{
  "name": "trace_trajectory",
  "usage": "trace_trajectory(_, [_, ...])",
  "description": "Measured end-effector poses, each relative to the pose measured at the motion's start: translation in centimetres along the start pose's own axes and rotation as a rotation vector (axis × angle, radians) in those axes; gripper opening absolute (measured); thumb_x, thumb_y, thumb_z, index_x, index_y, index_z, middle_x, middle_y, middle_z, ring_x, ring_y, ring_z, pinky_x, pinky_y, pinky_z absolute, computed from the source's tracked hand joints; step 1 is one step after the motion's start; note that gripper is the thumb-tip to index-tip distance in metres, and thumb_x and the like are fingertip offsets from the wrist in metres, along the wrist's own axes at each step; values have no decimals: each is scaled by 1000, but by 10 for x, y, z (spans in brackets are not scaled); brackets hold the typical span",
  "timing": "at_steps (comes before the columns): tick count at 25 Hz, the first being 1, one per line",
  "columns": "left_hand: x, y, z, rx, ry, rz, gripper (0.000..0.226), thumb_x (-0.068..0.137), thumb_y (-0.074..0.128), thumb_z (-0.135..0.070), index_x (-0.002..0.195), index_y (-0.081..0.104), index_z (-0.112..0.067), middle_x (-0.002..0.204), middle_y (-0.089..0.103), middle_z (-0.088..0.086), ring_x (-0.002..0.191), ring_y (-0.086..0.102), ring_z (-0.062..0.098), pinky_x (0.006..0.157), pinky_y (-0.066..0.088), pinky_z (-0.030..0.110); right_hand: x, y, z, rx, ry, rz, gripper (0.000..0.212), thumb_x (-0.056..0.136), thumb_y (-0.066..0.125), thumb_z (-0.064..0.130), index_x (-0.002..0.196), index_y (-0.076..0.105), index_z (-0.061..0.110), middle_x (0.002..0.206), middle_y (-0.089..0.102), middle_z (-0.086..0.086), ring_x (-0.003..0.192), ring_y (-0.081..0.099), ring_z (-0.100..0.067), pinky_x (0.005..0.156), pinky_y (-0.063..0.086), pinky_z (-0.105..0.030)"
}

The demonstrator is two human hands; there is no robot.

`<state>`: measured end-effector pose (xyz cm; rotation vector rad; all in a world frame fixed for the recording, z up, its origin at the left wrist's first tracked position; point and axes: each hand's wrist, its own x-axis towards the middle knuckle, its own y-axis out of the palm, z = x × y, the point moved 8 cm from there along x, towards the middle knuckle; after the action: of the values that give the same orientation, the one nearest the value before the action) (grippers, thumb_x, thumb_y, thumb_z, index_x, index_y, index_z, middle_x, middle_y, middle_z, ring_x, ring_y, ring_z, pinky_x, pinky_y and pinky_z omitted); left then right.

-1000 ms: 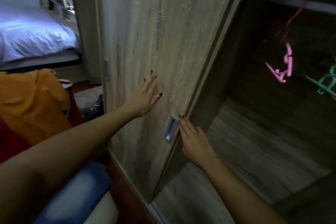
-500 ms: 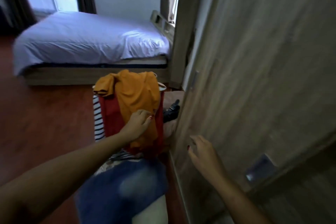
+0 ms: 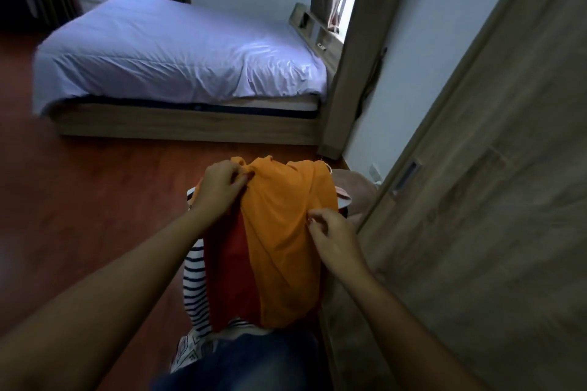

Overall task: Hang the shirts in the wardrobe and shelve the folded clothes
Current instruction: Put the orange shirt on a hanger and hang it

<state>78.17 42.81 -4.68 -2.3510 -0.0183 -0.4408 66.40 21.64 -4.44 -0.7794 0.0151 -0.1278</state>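
Observation:
An orange shirt [image 3: 279, 251] lies draped on top of a pile of clothes in a basket on the floor. Under it are a red garment [image 3: 230, 267] and a white shirt with dark stripes [image 3: 195, 292]. My left hand [image 3: 219, 189] pinches the orange shirt at its upper left edge. My right hand [image 3: 333, 236] grips the same shirt at its right side. Blue folded fabric [image 3: 251, 359] sits at the bottom of the view. The wardrobe's wooden sliding door [image 3: 476, 216] stands to the right, its inside hidden.
A bed [image 3: 178, 54] with a pale lilac cover stands behind the pile, its wooden base on the reddish floor [image 3: 89, 206]. The basket's white rim [image 3: 343, 200] shows behind the orange shirt. A recessed handle [image 3: 406, 178] sits in the wardrobe door.
My view has swung from the open wardrobe to the clothes pile. Both hands left the sliding door and took hold of the orange shirt.

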Motion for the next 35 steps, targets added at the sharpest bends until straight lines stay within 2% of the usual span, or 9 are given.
trace_trajectory(4, [-8, -17, -23, -425, -26, -73, 20, 95, 51, -23, 83, 54, -8, 72, 58, 13, 60, 56, 27, 54, 47, 35, 22, 7, -7, 319, 175, -46, 29, 97, 45, 29, 119, 57, 12, 115, 64, -7, 94, 64, -13, 72, 52, -16])
trace_trajectory(10, [-75, -6, -152, -751, 358, 646, 13, 95, 51, -11, 83, 54, -13, 78, 51, 9, 69, 50, 17, 65, 45, 22, 6, 15, -21, 1404, 583, 233, 65, 84, 51, 62, 128, 51, 15, 133, 54, -22, 117, 56, -41, 96, 48, -56])
trace_trajectory(15, [-150, -1, -216, -660, 524, 1065, 6, 91, 59, -10, 86, 59, -12, 79, 63, 19, 79, 58, 44, 89, 40, 69, -49, -35, -40, 1225, 571, 94, 66, 65, 81, 39, 123, 60, 14, 118, 66, -17, 107, 64, -33, 94, 51, -48])
trace_trajectory(21, [-197, 46, -280, -547, 415, 966, 48, 68, 66, -68, 83, 66, -22, 75, 74, -5, 68, 70, 10, 62, 56, 34, -190, -155, -47, 1254, 300, -144, 32, 73, 64, 23, 101, 68, 8, 95, 74, -14, 91, 69, -26, 88, 53, -41])
trace_trajectory(24, [-247, 60, -323, -743, 451, 889, 43, 76, 64, -61, 88, 70, -20, 82, 74, 9, 75, 71, 26, 71, 58, 44, -286, -201, -80, 1212, 362, -273, 44, 59, 64, 24, 98, 69, 6, 95, 73, -18, 89, 68, -29, 86, 53, -40])
trace_trajectory(28, [-317, 80, -398, -986, 431, 793, 26, 78, 66, -51, 87, 72, -28, 84, 74, -1, 75, 69, 9, 69, 56, 21, -401, -265, -113, 1079, 383, -492, 29, 82, 60, 16, 111, 65, 15, 96, 73, -10, 89, 68, -25, 79, 55, -34])
trace_trajectory(29, [-343, 97, -419, -977, 447, 849, 7, 86, 64, -33, 87, 71, -32, 87, 74, -8, 78, 68, 3, 70, 55, 18, -426, -283, -117, 1034, 342, -534, 27, 85, 56, 12, 108, 67, 19, 93, 74, -6, 87, 69, -20, 80, 55, -31])
trace_trajectory(31, [-404, 132, -454, -931, 523, 1004, 38, 93, 52, -6, 93, 68, -41, 96, 71, -18, 88, 65, -4, 76, 52, 16, -473, -310, -124, 978, 284, -588, 27, 87, 51, 7, 100, 71, 19, 93, 73, -3, 88, 68, -15, 83, 52, -28])
trace_trajectory(35, [-532, 177, -502, -947, 596, 1367, 35, 85, 63, -44, 119, 59, -39, 117, 64, -20, 108, 57, -7, 91, 45, 14, -554, -358, -136, 956, 219, -735, 24, 90, 48, 3, 94, 69, 14, 75, 74, -3, 67, 69, -10, 63, 56, -20])
